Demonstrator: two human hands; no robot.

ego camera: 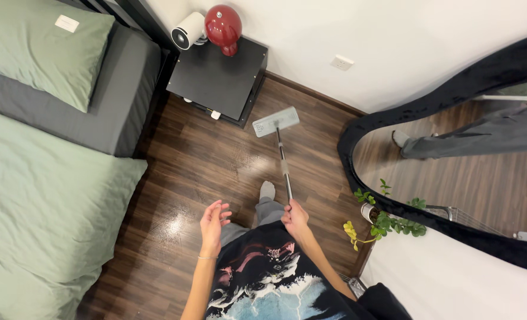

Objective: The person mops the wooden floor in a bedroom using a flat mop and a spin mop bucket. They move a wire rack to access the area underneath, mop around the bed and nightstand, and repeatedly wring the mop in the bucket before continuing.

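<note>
Flat mop (282, 155): pale rectangular head lies flat on the dark wood floor (204, 172), just in front of the black nightstand (219, 74), near the baseboard. Slim metal handle runs from the head back toward the person, tilted.

Right hand (295, 218): fingers closed around the lower end of the mop handle; firm grip.

Left hand (213, 223): held up in the air beside the right, fingers loosely spread and slightly curled, holding nothing. Thin bracelet at the wrist.

One socked foot (267, 189) on the floor, just left of the handle.

Nightstand top carries a glossy red dome lamp (223, 26) and, touching it on the left, a white cylindrical device (187, 31) with a dark round lens face.

Left of frame: bed (44, 178) with green cover, grey sheet, green pillow (38, 47). Small white rectangular label (67, 24) on the pillow, near its upper edge.

White rectangular wall outlet (341, 62) above the baseboard, right of the nightstand.

Right: wavy black-framed mirror (453, 172) leaning at the wall, reflecting legs and floor. Small potted green plant (385, 219) at its lower edge, some leaves yellow.
</note>
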